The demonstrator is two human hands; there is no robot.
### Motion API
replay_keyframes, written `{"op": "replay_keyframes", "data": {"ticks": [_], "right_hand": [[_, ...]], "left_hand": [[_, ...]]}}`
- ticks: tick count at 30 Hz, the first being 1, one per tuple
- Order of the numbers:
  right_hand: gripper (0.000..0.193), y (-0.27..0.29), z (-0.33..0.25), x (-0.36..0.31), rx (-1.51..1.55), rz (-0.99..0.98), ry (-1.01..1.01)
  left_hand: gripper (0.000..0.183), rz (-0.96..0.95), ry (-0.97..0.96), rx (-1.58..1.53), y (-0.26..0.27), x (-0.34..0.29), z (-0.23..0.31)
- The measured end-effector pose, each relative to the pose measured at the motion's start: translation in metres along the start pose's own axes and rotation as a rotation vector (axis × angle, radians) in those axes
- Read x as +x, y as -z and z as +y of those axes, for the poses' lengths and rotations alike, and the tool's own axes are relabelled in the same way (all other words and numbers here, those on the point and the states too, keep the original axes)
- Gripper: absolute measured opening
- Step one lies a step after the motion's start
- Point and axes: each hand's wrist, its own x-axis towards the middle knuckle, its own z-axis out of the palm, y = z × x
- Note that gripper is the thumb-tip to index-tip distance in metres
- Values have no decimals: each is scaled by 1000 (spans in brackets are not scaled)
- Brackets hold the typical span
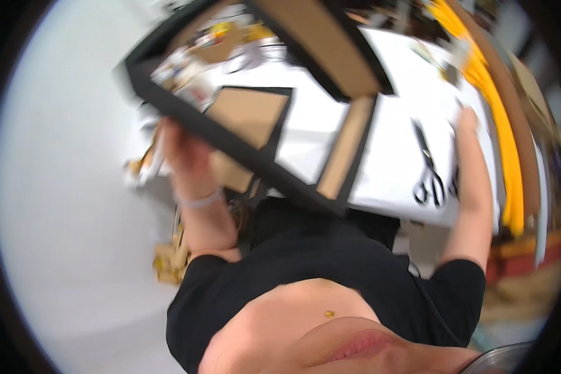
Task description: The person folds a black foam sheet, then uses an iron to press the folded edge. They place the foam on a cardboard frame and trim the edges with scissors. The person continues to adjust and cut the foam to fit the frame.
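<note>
My left hand (pixel 186 144) is closed on the near-left edge of a large cardboard frame (pixel 224 140), lifted and tilted above the table. Its outside is black, its inner walls are brown cardboard, and the table shows through its open middle. The fingers behind the edge are partly hidden. My right hand (pixel 467 119) reaches forward at the table's right side. Motion blurs it, and whether it holds anything is unclear. Black-handled scissors (pixel 428 163) lie to the left of my right forearm. Brown cardboard with a black border (pixel 249 115) rests on the table beneath the frame.
The white table (pixel 389 156) stands before me. Yellow material (pixel 502 134) hangs along its right side, beside a long brown strip (pixel 525 143). Blurred small items and a brown box (pixel 215 50) sit at the back left. A pale wall (pixel 75 187) is on the left.
</note>
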Motion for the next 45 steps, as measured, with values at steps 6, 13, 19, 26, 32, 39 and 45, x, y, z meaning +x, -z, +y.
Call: {"op": "replay_keyframes", "data": {"ticks": [6,13,19,26,32,39,45], "right_hand": [[36,163,-92,-72,1261,278,-10],[52,405,-221,-283,1875,-446,513],[50,426,-271,-301,2286,-1100,321],[41,426,-298,-312,2286,-1224,350],[40,418,-300,-319,2414,-1391,194],[39,415,-305,-318,2275,-1227,152],[34,412,-306,-317,2255,-1231,380]], "left_hand": [[54,166,-29,323,-17,4,-12],[43,18,62,200,-13,1,-24],[46,-67,60,122,-25,-20,-32],[46,-117,40,99,-25,-32,-21],[43,-125,7,139,-27,-36,-13],[49,-100,10,156,-28,-40,-14],[50,-114,13,155,-26,-39,-17]]}}
